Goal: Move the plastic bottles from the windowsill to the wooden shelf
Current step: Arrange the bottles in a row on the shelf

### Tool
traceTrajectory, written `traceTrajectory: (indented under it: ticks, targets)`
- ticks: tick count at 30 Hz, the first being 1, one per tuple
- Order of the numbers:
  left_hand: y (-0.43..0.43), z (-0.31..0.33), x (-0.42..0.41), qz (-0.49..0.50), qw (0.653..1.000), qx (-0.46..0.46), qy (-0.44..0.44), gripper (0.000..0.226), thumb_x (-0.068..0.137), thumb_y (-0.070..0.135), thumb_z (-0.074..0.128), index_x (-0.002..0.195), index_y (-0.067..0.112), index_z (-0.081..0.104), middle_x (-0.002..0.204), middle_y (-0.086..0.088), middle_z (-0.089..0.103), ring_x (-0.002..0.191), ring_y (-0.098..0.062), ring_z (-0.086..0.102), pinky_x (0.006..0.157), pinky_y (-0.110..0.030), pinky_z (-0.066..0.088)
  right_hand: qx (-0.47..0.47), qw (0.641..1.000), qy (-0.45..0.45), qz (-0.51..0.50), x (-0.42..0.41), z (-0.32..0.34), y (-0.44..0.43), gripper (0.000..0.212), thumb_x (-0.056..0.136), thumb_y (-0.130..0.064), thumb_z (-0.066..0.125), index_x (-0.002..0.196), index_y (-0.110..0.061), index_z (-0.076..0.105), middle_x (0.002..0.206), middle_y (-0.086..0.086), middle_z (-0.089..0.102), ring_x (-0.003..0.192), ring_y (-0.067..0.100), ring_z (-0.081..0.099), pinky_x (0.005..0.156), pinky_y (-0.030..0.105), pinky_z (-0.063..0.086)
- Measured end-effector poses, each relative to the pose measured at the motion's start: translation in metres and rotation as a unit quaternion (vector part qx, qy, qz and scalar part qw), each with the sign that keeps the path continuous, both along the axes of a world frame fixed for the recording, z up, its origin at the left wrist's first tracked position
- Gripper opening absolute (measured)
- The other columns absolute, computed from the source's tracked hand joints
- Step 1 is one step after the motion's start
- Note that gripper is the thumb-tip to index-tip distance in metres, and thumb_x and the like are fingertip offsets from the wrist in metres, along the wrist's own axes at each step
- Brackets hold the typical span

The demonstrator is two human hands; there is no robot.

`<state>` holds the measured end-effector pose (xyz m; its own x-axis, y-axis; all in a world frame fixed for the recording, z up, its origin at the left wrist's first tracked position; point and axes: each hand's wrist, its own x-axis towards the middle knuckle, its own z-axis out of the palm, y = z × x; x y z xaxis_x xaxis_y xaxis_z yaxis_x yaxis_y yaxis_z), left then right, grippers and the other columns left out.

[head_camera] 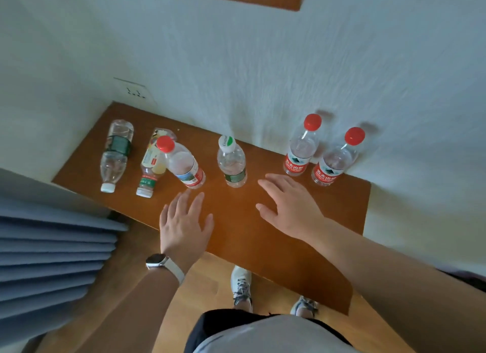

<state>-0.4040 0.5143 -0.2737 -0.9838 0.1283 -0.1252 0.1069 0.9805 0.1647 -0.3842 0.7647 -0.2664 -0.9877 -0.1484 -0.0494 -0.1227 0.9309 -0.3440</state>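
White textured wall [263, 63] with socket [135, 91], blue pleated curtain [52, 247] left, wooden floor [207, 287].

A brown wooden shelf [236, 221] runs along a white wall. At its left end, a green-labelled bottle [115, 153] and a pale-labelled bottle [150, 168] lie on their sides, caps toward the near edge. Just right stands a red-capped bottle [184, 166], then a white-capped bottle [232, 163] mid-shelf. Far right, by the wall, stand a red-labelled bottle [301, 147] and its twin bottle [335, 160].

White-strap watch [157, 261] (square face) on left wrist; grey shirt [263, 337]; dark shorts [210, 323]; white laced sneakers [240, 284].
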Motion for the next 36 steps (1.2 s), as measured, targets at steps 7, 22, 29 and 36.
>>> traceTrajectory:
  ticks: [7,22,29,36]
  targets:
    - [-0.048,0.023,-0.037,0.042,0.998,0.039,0.034,0.065,0.092,0.047,0.058,0.148,0.021,0.038,0.157,-0.007,0.036,0.143,-0.031,0.034,0.113,-0.053,0.032,-0.038,0.996,0.044,-0.074,-0.033,0.026,-0.040,0.069,0.090,-0.056,0.059,0.145,-0.018,0.041,0.147,0.000,0.047,0.136,0.019,0.042,0.104,0.027,0.029]
    - [-0.038,0.040,-0.118,-0.012,0.984,0.174,0.031,0.075,0.084,0.067,0.059,0.138,0.020,0.037,0.137,-0.003,0.054,0.120,-0.026,0.056,0.090,-0.045,0.052,-0.204,0.953,-0.007,-0.226,-0.091,0.042,-0.084,0.051,0.084,-0.043,0.072,0.126,-0.024,0.050,0.113,-0.009,0.056,0.096,0.007,0.056,0.072,0.017,0.043]
    - [-0.014,0.041,-0.132,-0.013,0.975,0.221,0.009,0.066,0.088,0.062,0.058,0.137,0.022,0.038,0.127,-0.003,0.056,0.106,-0.022,0.057,0.079,-0.035,0.050,-0.247,0.936,-0.016,-0.250,-0.094,0.054,-0.078,0.036,0.084,-0.040,0.073,0.111,-0.024,0.055,0.095,-0.011,0.060,0.082,0.001,0.057,0.063,0.014,0.040]
    - [0.023,0.053,-0.155,-0.077,0.952,0.293,-0.032,0.064,0.086,0.052,0.067,0.136,0.023,0.039,0.125,-0.002,0.057,0.110,-0.023,0.058,0.090,-0.038,0.051,-0.218,0.936,0.018,-0.276,-0.098,0.073,-0.044,0.045,0.085,-0.036,0.072,0.123,-0.018,0.054,0.115,-0.002,0.049,0.095,0.010,0.053,0.069,0.012,0.037]
